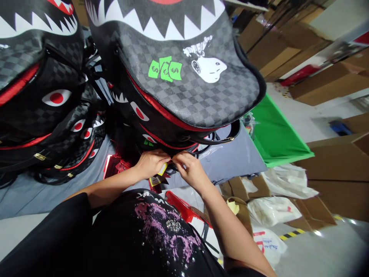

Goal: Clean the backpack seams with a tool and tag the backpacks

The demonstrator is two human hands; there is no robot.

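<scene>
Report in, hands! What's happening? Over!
Left hand and right hand close together by the lower bags; whatever they pinch, unclear. Yellow tags just below. Top bag hides much of those beneath.

bags (184,98) left of boxes (337,163)
</scene>
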